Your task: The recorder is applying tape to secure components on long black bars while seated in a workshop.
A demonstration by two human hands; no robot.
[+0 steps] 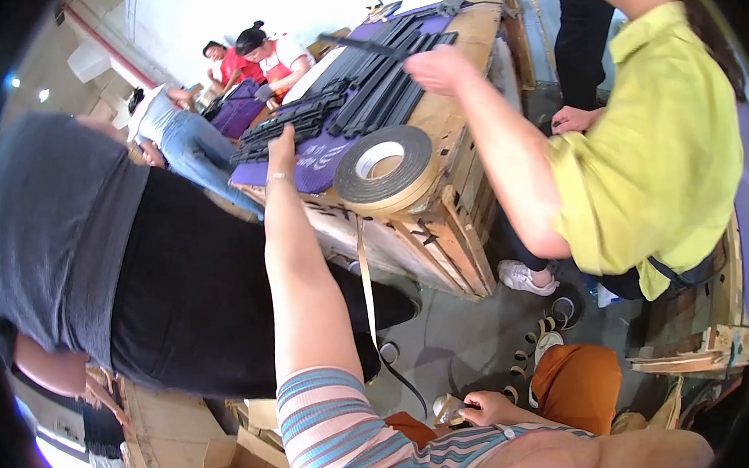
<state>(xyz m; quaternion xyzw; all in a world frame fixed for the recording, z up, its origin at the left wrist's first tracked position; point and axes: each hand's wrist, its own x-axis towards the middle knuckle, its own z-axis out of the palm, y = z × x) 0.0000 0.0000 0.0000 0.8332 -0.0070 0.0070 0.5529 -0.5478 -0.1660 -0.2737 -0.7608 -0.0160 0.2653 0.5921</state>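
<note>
My left arm stretches out to a bench, where my left hand (pixel 281 154) touches the near edge of a pile of short black strips (pixel 301 123); its fingertips are too small to tell their grip. Right of it lies a big roll of dark foam tape (pixel 421 159) with a white core, at the bench corner. A pale backing strip (pixel 366 277) hangs from that side toward the floor. Low by my lap, my right hand (pixel 489 408) is closed on something small and dark. Beside its fingers is a pale, rounded piece (pixel 445 410), partly hidden.
Long black strips (pixel 391 72) cover the purple-topped wooden bench (pixel 466 204). A co-worker in a yellow-green shirt (pixel 650 152) reaches over them from the right; another in grey (pixel 69 233) stands close left. Curled tape scraps (pixel 525 353) lie on the floor. Cardboard boxes (pixel 234 466) stand lower left.
</note>
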